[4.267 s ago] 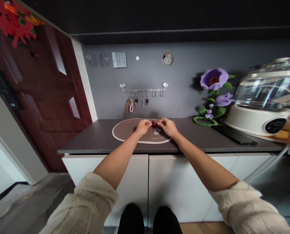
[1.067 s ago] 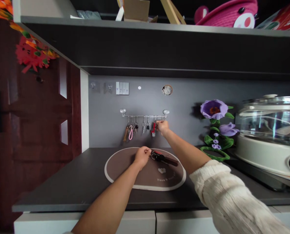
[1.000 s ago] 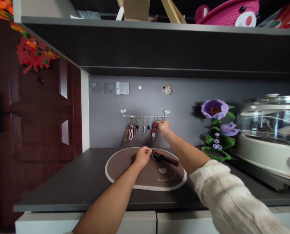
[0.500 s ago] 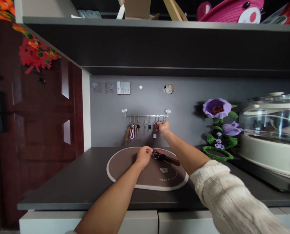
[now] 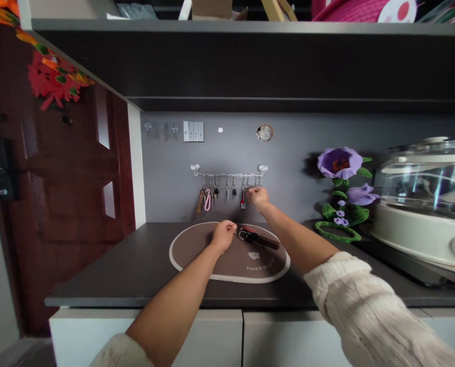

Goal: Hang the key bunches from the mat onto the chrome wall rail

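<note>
My left hand [image 5: 224, 237] is over the brown oval mat [image 5: 197, 255], its fingers pinched together. Just right of those fingertips lies a bunch of keys [image 5: 252, 236] with a metal ring, a black fob and a dark brown strap. My right hand [image 5: 258, 198] is raised to the right end of a clear hook rail [image 5: 227, 175] on the wall, fingers closed. Whatever either hand pinches is hidden. Beside the right fingertips hangs a key with a red tag [image 5: 243, 202]. Farther left on the rail hang small keys [image 5: 228, 193], a pink loop [image 5: 207, 200] and a brown strap [image 5: 200, 202].
A purple artificial flower [image 5: 340, 163] with a green base stands right of my right arm. Beyond it are a clear-topped white appliance [image 5: 419, 224] and a black flat slab [image 5: 414, 267]. A dark shelf [image 5: 227, 66] overhangs the counter [image 5: 135, 270]; a red-brown door [image 5: 78, 204] is at left.
The view has shifted, so the scene sits higher in the picture. My right hand is slightly lower against the rail. My left fingertips have drawn slightly left of the key ring.
</note>
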`<state>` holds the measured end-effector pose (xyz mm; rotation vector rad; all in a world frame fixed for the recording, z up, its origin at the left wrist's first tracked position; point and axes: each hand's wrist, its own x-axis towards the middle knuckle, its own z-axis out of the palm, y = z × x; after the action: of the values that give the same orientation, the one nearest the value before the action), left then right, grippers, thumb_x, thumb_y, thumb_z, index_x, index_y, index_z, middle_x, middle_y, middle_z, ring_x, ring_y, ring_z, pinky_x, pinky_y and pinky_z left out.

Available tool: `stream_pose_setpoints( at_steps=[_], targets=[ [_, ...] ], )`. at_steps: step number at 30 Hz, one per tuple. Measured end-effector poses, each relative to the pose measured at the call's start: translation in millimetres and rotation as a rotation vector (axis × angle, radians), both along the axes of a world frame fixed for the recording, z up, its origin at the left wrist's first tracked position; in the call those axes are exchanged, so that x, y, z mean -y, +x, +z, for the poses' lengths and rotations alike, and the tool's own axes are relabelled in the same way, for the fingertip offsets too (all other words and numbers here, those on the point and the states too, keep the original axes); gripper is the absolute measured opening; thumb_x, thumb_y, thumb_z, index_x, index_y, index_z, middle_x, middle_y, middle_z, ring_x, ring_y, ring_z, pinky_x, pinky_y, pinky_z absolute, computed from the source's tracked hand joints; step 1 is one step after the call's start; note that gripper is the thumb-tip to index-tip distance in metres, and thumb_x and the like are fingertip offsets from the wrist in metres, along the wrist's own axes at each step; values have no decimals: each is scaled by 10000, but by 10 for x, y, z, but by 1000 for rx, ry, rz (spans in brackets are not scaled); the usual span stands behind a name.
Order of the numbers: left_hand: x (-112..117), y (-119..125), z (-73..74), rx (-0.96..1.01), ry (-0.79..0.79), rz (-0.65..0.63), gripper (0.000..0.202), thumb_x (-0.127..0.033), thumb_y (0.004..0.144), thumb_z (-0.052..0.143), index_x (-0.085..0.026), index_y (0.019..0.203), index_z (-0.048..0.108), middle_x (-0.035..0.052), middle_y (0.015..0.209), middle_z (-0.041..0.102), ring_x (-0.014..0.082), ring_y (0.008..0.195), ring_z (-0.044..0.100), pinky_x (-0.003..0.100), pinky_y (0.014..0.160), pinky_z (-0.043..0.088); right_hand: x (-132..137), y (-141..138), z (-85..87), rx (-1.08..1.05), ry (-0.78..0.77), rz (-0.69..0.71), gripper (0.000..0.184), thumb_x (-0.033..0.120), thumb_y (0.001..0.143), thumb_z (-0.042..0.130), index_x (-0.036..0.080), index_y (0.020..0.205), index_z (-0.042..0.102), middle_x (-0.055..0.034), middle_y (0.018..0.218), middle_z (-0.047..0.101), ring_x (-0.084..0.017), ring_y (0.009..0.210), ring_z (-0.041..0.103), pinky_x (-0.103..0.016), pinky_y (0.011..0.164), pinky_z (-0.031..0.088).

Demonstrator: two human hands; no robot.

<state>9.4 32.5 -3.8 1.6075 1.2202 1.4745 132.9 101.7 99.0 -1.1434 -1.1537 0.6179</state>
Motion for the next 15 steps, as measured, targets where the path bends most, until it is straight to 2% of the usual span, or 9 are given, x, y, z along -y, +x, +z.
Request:
stream_pose_setpoints(
  at_steps=[7,11,15],
  targets=[
    [-12,-58,-1,-94,48,21,103,-184,733,491,-126,704,571,-18,568,516,59,474,437,175,480,333,365,59,-203,77,45,174,126,173,731,459,135,656,554,-17,615,598,-68,544,523,-175,552,415],
    [8,-82,11,-133,61,19,104,-189,730,493,-124,704,572,-20,569,516,63,472,435,187,494,338,528,103,-421,198,72,213,90,171,713,504,132,677,576,-10,628,608,-77,574,528,-191,597,416],
    [38,-93,20,-160,61,-8,106,-189,733,492,-121,728,573,-17,566,518,70,481,441,195,508,350,624,185,-646,353,65,187,74,186,677,572,146,729,608,-10,701,633,-88,632,541,-203,645,411]
  ],
)
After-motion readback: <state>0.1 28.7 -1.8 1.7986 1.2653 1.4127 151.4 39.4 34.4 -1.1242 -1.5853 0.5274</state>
